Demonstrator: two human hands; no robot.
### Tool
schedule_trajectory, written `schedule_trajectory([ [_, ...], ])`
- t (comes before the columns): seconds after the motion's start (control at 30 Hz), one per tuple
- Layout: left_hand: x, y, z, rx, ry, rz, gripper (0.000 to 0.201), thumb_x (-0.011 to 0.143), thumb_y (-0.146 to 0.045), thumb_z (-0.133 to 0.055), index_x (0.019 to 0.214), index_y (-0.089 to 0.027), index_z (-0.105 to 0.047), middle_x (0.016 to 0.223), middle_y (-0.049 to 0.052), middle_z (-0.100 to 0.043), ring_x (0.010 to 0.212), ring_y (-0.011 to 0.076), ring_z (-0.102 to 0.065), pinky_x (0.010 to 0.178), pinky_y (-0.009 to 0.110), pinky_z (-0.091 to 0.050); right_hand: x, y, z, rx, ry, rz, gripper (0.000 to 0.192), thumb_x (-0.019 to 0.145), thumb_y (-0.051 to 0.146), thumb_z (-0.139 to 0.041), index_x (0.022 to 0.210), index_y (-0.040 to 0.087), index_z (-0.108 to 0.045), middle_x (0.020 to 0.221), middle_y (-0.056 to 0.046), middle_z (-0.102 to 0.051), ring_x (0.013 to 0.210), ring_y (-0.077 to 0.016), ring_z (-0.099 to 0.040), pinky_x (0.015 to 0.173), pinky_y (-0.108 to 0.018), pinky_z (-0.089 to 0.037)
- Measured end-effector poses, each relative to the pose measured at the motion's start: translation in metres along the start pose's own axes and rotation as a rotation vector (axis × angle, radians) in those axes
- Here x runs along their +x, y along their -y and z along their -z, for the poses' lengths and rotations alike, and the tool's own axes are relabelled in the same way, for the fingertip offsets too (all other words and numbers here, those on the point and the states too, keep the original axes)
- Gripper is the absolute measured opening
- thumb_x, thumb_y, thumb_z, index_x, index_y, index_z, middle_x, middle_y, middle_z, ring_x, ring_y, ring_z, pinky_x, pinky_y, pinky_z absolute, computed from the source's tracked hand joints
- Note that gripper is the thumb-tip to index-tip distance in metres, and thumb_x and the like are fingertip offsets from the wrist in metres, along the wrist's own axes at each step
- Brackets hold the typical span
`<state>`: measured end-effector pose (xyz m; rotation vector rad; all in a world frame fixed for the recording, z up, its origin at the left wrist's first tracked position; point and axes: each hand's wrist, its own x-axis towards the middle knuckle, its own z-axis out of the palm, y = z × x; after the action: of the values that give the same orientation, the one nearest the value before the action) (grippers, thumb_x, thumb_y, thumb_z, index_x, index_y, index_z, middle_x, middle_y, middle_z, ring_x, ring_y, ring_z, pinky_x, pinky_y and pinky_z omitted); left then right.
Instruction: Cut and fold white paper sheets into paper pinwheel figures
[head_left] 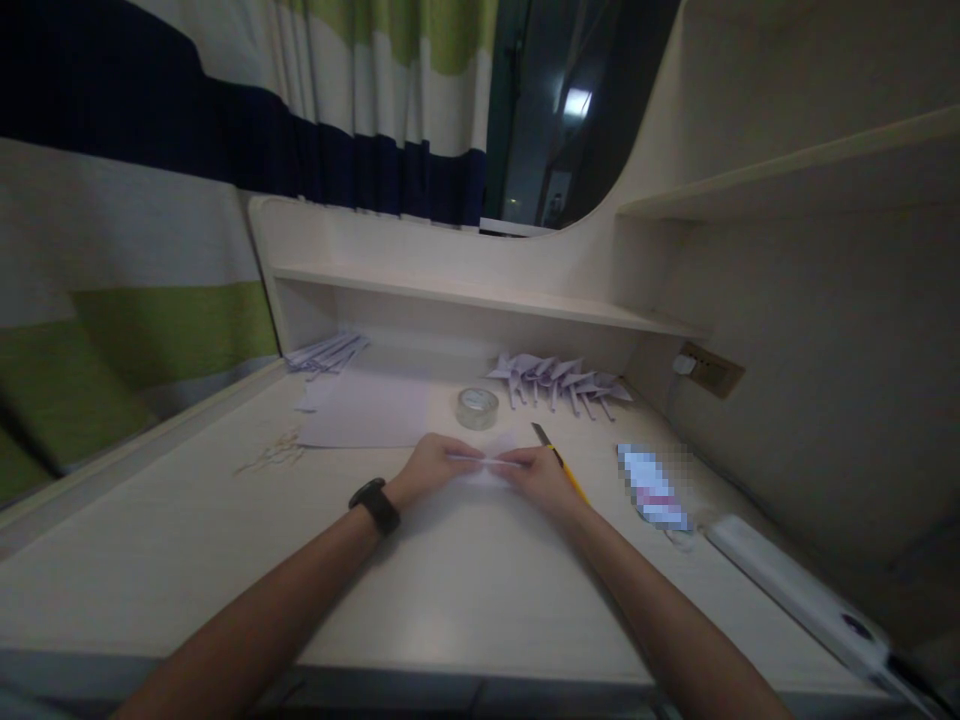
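Both my hands pinch a small folded piece of white paper (pixel 487 462) just above the desk, one at each side. My left hand (pixel 439 468), with a black watch on its wrist, grips the left side between thumb and fingers. On the right side, my right hand (pixel 541 478) has its fingers closed the same way. A yellow utility knife (pixel 574 482) lies beside my right hand, partly hidden behind it. Just beyond the hands sits a roll of clear tape (pixel 477 408). A stack of white paper (pixel 367 405) lies behind my left hand.
Several folded paper pinwheels (pixel 559 378) lie at the back right, and rolled paper sticks (pixel 330 350) at the back left. Thin strings (pixel 274 448) lie left of the paper stack. On the right are a blurred-out phone-like item (pixel 652 488) and a long white device (pixel 795 590).
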<state>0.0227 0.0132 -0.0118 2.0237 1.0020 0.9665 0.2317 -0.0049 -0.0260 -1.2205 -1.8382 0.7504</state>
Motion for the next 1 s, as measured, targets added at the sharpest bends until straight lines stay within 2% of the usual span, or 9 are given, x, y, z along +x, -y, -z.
schedule_trajectory([
  [0.13, 0.000, 0.002, 0.000, -0.014, 0.002, -0.001, 0.026, 0.072, -0.033, -0.069, 0.088, -0.013, -0.074, 0.086, 0.010, -0.073, 0.078, 0.0215, -0.067, 0.071, 0.028, -0.047, 0.001, 0.000, 0.003, 0.011, 0.031, -0.030, 0.031, 0.072, 0.044, -0.066, 0.083, 0.016, -0.075, 0.075, -0.005, -0.072, 0.063, -0.0166, -0.058, 0.056, -0.026, -0.042],
  [0.37, 0.000, 0.004, 0.003, -0.023, 0.151, -0.017, 0.031, 0.077, -0.037, -0.064, 0.093, -0.014, -0.073, 0.089, 0.009, -0.073, 0.079, 0.0219, -0.066, 0.071, 0.029, -0.047, -0.001, 0.002, 0.006, 0.057, 0.121, -0.051, 0.031, 0.073, 0.042, -0.066, 0.084, 0.015, -0.075, 0.074, -0.005, -0.071, 0.062, -0.0156, -0.058, 0.055, -0.025, -0.040],
  [0.5, 0.002, 0.007, 0.004, -0.031, 0.127, 0.001, 0.033, 0.076, -0.040, -0.064, 0.091, -0.012, -0.074, 0.087, 0.010, -0.073, 0.076, 0.0223, -0.066, 0.068, 0.029, -0.047, 0.001, 0.000, 0.009, 0.093, 0.111, -0.042, 0.032, 0.069, 0.040, -0.070, 0.088, 0.015, -0.075, 0.080, -0.006, -0.072, 0.068, -0.0167, -0.059, 0.060, -0.025, -0.042],
  [0.83, 0.002, 0.000, 0.007, -0.077, 0.114, 0.055, 0.033, 0.074, -0.039, -0.065, 0.092, -0.011, -0.074, 0.085, 0.011, -0.073, 0.075, 0.0218, -0.065, 0.067, 0.029, -0.048, 0.004, -0.008, 0.010, 0.103, 0.076, -0.104, 0.034, 0.068, 0.043, -0.070, 0.085, 0.013, -0.075, 0.071, -0.005, -0.070, 0.058, -0.0133, -0.053, 0.052, -0.023, -0.037],
  [1.0, 0.001, -0.001, 0.005, -0.161, 0.133, 0.082, 0.036, 0.074, -0.042, -0.065, 0.089, -0.010, -0.073, 0.079, 0.010, -0.073, 0.067, 0.0193, -0.063, 0.060, 0.027, -0.048, 0.005, -0.007, 0.011, 0.128, 0.054, -0.132, 0.036, 0.067, 0.044, -0.071, 0.081, 0.011, -0.075, 0.067, -0.005, -0.068, 0.056, -0.0126, -0.051, 0.050, -0.022, -0.035],
])
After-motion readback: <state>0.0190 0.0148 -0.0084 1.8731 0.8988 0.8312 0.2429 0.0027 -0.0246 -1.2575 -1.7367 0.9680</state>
